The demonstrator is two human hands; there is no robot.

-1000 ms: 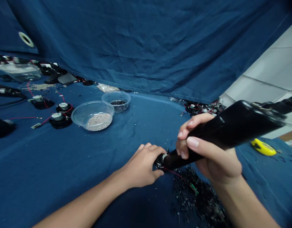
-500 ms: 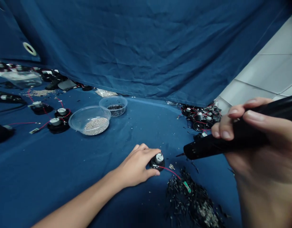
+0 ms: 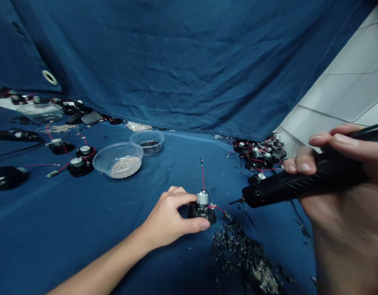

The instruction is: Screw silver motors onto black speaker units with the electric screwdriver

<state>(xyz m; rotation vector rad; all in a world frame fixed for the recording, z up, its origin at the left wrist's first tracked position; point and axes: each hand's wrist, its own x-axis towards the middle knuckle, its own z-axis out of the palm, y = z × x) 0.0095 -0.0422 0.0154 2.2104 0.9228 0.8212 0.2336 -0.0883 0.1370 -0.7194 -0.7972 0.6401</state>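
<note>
Right hand (image 3: pixel 339 209): closed around a black power screwdriver (image 3: pixel 277 188), its thin bit pointing left and held apart from the motor.
Screw heap (image 3: pixel 239 250): small black pieces that look like screws, loosely spread in front of the screwdriver, with paler bits among them near the bottom.
Left hand (image 3: pixel 168 215): gripping a black base (image 3: pixel 193 211) between thumb and fingers.
Motor (image 3: pixel 202 199): grey and round, on that base, just left of the bit; whether the base touches the blue tablecloth (image 3: pixel 69 229) I cannot tell.
Red wires: one stretches away from the motor, another runs right towards the heap.
Large bowl (image 3: pixel 99 160): clear plastic, holding silvery grains.
Small bowl (image 3: pixel 161 144): just behind it, dark bits inside.
Left side: three more motors on black bases, wires trailing.
Right side: a jumbled pile of wired parts (image 3: pixel 259 153).
Back: a clear bag (image 3: pixel 139 126) near the hanging blue curtain (image 3: pixel 189 61); pale wall panels (image 3: pixel 345 94) to the right.
</note>
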